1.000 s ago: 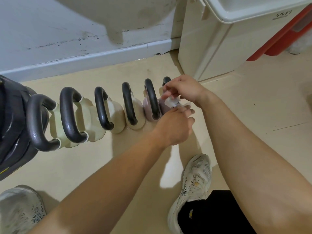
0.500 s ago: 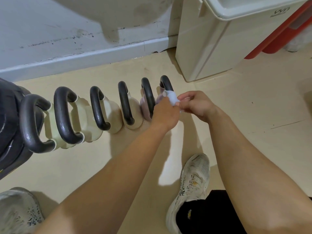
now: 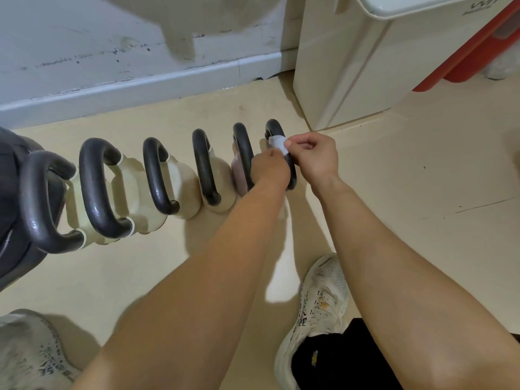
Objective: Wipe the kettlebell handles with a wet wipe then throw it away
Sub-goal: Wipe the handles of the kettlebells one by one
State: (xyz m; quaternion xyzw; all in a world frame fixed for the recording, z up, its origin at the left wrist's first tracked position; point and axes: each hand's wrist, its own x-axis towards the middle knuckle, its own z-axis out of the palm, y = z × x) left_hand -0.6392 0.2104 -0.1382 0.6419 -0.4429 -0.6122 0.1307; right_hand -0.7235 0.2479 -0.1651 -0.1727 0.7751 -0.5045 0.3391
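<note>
At row's right end, hands [image 3: 292, 161] on wipe [image 3: 278, 143]

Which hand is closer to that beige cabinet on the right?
Right. The right hand pinches the wipe nearest the cabinet; the left hand sits farther left.

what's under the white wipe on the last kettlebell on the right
The wet wipe lies over the black handle of the rightmost kettlebell, pinched by the right hand. The left hand hides the bell's body.
</note>
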